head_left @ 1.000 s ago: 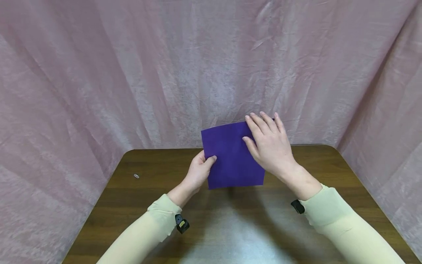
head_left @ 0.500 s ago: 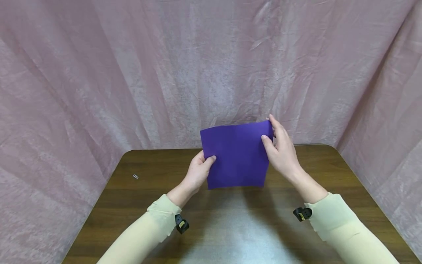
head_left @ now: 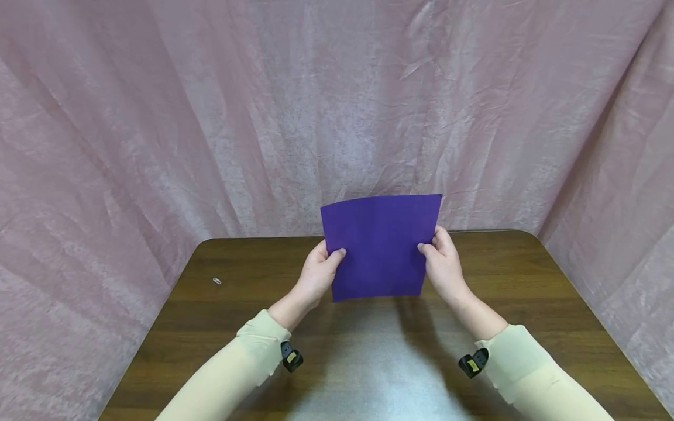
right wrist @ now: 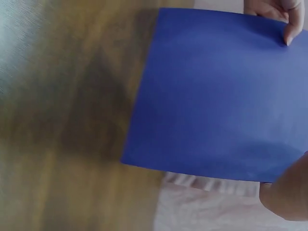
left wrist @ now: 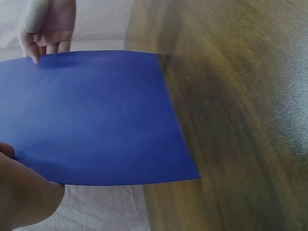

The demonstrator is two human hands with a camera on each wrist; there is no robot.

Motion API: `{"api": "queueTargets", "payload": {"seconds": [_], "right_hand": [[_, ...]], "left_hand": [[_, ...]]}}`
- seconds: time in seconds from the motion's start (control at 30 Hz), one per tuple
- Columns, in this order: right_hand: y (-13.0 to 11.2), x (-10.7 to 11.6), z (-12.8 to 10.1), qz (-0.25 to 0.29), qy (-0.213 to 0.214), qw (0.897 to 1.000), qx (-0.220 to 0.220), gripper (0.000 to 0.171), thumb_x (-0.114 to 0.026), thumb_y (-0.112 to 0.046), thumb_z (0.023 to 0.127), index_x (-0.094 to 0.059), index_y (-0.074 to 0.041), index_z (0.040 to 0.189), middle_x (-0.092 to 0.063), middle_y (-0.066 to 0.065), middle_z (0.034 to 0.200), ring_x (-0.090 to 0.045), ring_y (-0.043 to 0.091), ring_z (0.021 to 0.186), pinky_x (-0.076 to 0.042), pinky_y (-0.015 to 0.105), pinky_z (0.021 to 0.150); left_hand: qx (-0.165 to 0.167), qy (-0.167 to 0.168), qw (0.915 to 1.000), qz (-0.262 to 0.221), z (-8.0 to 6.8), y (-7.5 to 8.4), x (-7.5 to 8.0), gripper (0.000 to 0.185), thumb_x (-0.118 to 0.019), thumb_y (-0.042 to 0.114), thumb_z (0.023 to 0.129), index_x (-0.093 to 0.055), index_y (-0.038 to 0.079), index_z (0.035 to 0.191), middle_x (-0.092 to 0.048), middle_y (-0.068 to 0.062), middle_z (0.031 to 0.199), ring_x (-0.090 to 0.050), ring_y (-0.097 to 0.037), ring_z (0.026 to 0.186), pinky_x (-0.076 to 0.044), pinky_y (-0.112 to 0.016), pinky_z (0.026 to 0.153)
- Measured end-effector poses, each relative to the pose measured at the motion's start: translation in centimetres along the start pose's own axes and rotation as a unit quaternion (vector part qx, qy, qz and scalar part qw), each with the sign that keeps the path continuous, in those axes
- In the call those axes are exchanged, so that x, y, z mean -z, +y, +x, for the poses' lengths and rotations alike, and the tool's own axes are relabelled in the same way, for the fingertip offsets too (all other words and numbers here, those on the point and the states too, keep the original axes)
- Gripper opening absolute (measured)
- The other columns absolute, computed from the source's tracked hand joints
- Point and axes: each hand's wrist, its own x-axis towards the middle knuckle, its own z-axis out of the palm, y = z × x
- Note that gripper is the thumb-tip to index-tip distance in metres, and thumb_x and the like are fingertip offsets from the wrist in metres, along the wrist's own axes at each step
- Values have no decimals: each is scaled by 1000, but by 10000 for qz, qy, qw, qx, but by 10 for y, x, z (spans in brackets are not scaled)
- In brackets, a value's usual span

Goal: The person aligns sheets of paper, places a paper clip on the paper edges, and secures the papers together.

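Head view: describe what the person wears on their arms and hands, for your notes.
Both arms wear pale cream long sleeves, the left sleeve and the right sleeve, ending just short of the wrists. A small black device with a yellow mark sits at each cuff: left, right. The left hand and right hand are bare.

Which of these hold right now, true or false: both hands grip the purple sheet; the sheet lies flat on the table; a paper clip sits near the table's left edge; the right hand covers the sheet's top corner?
1. Left hand and right hand both pinch the purple sheet: true.
2. The sheet lies flat on the table: false; it is held up above it.
3. A paper clip lies near the table's left edge: true.
4. The right hand covers the top corner: false; it pinches the sheet's right edge, lower down.
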Motion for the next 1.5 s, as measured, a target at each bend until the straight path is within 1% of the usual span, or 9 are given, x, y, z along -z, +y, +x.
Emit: {"api": "queueTargets", "payload": {"seconds": [0.2,0.37,0.5,0.67,0.87,1.1,1.27,1.4,1.5], "right_hand": [[20,-2,-6,229,112,9975,-660,39,-42,10,93,-49,8,131,-61,14,117,-62,12,99,-50,34,91],[32,-3,-12,392,132,9956,-841,39,-42,12,93,-49,7,130,-62,9,115,-61,10,97,-49,35,90],[41,-5,-16,552,70,9936,-986,40,-41,11,95,-46,6,135,-60,9,120,-60,10,101,-48,35,94],[45,-6,-18,699,38,9918,-1069,44,-42,9,97,-47,3,141,-61,11,126,-62,11,105,-48,35,96],[47,-8,-18,750,64,9926,-953,41,-43,6,99,-49,3,139,-63,7,122,-62,11,104,-50,31,92],[46,-9,-20,818,-21,9904,-1112,30,-45,-8,107,-52,-1,136,-67,3,113,-66,16,99,-55,38,89],[41,-9,-22,641,-46,9908,-1190,28,-46,-11,108,-53,0,133,-68,6,110,-68,18,95,-56,40,86],[38,-9,-23,314,-67,9924,-1186,28,-48,-10,107,-54,2,132,-69,11,109,-68,19,92,-57,39,81],[35,-6,-24,-5,-129,9936,-1126,27,-50,-9,106,-57,3,129,-69,14,108,-68,18,89,-57,35,78]], "left_hand": [[158,14,9999,64,-2,-12,0,23,-51,6,102,-61,-2,120,-73,-17,105,-71,-34,95,-55,-60,89],[282,-46,9996,59,-4,-22,-1,25,-49,4,100,-61,-4,121,-73,-18,105,-71,-33,96,-54,-60,90],[411,-74,9991,31,-5,-30,0,25,-49,3,100,-61,-5,120,-73,-19,106,-71,-32,95,-54,-60,91],[388,-182,9991,-28,-4,-36,1,24,-52,6,102,-62,-3,122,-73,-17,109,-71,-31,98,-54,-58,92],[265,-254,9993,-114,-3,-37,2,26,-59,14,104,-63,-1,124,-73,-18,112,-71,-35,102,-53,-58,94],[298,-202,9993,44,-4,-35,4,28,-59,19,105,-62,0,126,-72,-21,113,-70,-39,103,-55,-57,91],[408,-144,9990,84,-4,-30,4,28,-60,19,105,-63,0,125,-73,-21,109,-72,-36,98,-58,-53,86],[520,-53,9984,202,-5,-27,5,27,-61,18,104,-63,0,123,-74,-18,103,-73,-30,91,-60,-48,80],[637,-50,9974,328,-7,-24,7,27,-61,18,103,-63,0,123,-75,-15,100,-73,-25,86,-61,-43,77]]}}
